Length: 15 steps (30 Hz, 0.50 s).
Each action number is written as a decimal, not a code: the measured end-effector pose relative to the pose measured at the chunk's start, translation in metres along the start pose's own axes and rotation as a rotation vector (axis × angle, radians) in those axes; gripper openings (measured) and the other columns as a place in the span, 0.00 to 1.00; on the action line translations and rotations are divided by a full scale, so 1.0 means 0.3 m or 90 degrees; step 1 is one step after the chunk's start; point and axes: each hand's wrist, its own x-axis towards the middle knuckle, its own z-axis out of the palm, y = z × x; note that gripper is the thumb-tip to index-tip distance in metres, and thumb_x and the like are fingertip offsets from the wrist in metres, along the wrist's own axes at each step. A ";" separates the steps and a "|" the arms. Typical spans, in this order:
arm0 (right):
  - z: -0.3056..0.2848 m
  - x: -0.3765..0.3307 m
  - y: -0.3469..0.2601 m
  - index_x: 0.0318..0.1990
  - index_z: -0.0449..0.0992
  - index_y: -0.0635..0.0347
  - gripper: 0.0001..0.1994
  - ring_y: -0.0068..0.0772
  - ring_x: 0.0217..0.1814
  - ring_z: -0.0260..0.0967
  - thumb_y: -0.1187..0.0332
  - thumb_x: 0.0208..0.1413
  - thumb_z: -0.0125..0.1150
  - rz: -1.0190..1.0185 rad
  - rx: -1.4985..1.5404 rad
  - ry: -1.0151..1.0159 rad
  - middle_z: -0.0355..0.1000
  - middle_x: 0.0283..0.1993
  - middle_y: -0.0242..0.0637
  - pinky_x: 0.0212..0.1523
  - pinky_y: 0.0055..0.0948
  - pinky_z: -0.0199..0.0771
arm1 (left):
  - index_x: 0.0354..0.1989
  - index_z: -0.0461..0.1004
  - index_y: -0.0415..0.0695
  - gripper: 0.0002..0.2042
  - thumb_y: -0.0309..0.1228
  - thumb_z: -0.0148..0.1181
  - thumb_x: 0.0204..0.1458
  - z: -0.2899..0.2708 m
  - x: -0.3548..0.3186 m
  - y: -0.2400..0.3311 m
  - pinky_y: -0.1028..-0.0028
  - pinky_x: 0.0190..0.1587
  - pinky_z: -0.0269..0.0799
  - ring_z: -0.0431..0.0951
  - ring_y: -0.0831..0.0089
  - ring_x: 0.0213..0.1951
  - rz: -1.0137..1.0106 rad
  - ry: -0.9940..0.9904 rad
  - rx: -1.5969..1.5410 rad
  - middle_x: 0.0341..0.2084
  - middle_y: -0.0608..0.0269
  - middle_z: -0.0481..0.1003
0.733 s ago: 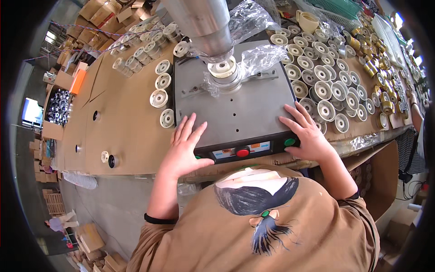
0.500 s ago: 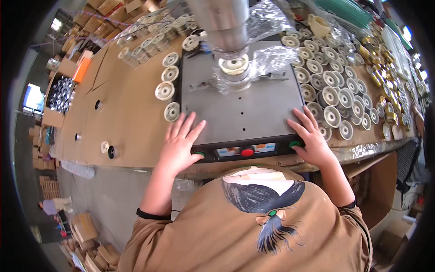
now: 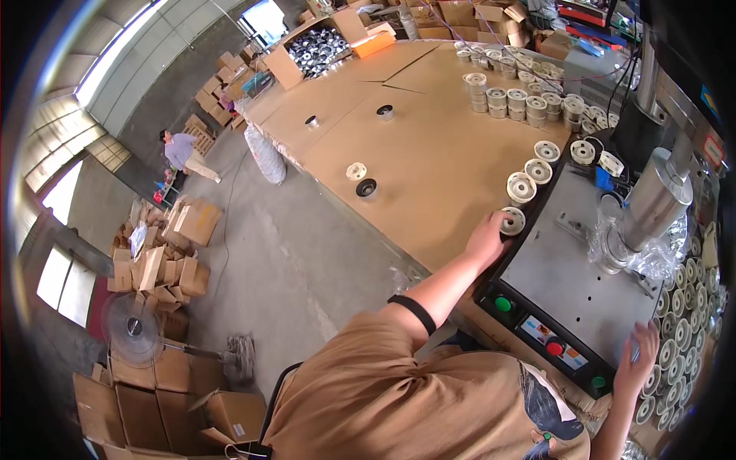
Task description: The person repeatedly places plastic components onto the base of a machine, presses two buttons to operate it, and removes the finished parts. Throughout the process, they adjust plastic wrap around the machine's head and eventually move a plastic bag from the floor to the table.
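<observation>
My left hand has its fingers around a cream-white wheel-shaped part, the nearest in a row of similar round parts along the machine's left edge. The grey press plate lies between my hands. Above it hangs a shiny metal ram, close to a fixture wrapped in clear film. Slightly blurred, my right hand is over the machine's near right edge, fingers apart with nothing seen in them. On the front panel are a red button and two green ones.
Stacked cream-white parts stand at the table's back; many more crowd its right side. Several loose parts, one a black ring, lie on the cardboard top. A person walks beyond; a fan stands at left.
The view has swung left. My left hand has left the panel's left end for the nearest wheel-shaped part. My right hand has come off the right green button and moved toward the plate's right edge.
</observation>
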 end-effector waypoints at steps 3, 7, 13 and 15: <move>0.028 0.259 -0.109 0.64 0.69 0.67 0.25 0.51 0.73 0.59 0.77 0.56 0.57 0.063 0.205 0.112 0.69 0.66 0.47 0.74 0.42 0.52 | 0.53 0.67 0.47 0.27 0.26 0.73 0.44 -0.017 0.002 0.032 0.58 0.57 0.71 0.72 0.46 0.57 0.006 0.015 0.026 0.55 0.49 0.71; 0.133 0.486 -0.193 0.67 0.62 0.68 0.30 0.46 0.70 0.62 0.74 0.56 0.61 0.148 0.412 0.159 0.69 0.64 0.50 0.71 0.38 0.56 | 0.53 0.66 0.43 0.28 0.28 0.73 0.44 -0.014 -0.035 0.056 0.59 0.58 0.71 0.75 0.50 0.56 0.007 0.138 -0.092 0.52 0.48 0.72; 0.112 0.567 -0.272 0.63 0.65 0.70 0.35 0.45 0.60 0.69 0.62 0.51 0.74 0.240 0.442 0.168 0.71 0.59 0.50 0.61 0.41 0.67 | 0.59 0.66 0.44 0.31 0.30 0.72 0.46 -0.033 -0.009 0.370 0.62 0.59 0.71 0.75 0.55 0.57 0.180 0.059 -0.170 0.54 0.50 0.73; 0.103 0.552 -0.227 0.63 0.66 0.72 0.39 0.49 0.65 0.67 0.54 0.51 0.73 0.242 0.248 0.240 0.70 0.63 0.54 0.65 0.43 0.64 | 0.60 0.68 0.44 0.32 0.30 0.72 0.43 0.004 0.037 0.497 0.61 0.62 0.68 0.72 0.55 0.59 0.331 0.020 -0.127 0.55 0.49 0.72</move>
